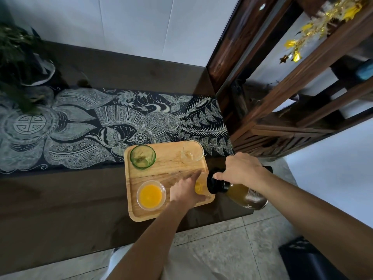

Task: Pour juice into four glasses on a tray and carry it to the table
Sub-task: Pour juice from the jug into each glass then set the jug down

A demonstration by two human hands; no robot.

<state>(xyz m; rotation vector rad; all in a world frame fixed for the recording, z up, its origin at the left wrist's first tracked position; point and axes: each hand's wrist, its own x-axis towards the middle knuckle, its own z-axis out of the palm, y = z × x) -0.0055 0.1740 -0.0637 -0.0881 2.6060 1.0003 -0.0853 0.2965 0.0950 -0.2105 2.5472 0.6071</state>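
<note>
Closest to me, my left hand (186,190) lies over the near right part of the wooden tray (141,216), fingers (194,175) stretched forward and wrapped loosely around a clear glass (199,187) that shows orange juice inside; most of that glass is hidden behind my hand, so I cannot tell how full it is. My right hand (241,169) grips the neck of a brown juice bottle (247,196), fingers closed round it just behind its black mouth (213,183). The bottle is tipped nearly flat, its mouth over the rim of the glass I am steadying, and brownish-yellow liquid shows through its body. I cannot make out a stream.

Just left of my left hand, on the near left of the tray, a second clear glass (151,195) stands upright and holds bright orange juice.

Farther back on the tray, the far left corner has a green-tinted glass (143,157), upright, with no juice that I can see. The far right corner has another clear glass (192,151), also looking empty.

The tray rests on a dark wooden table (60,209), its far edge overlapping a dark runner (80,126) patterned in white. At the far left a leafy plant (18,57) stands on the table, and to the right a dark wooden shelf unit (292,87) rises beside the table's end.
</note>
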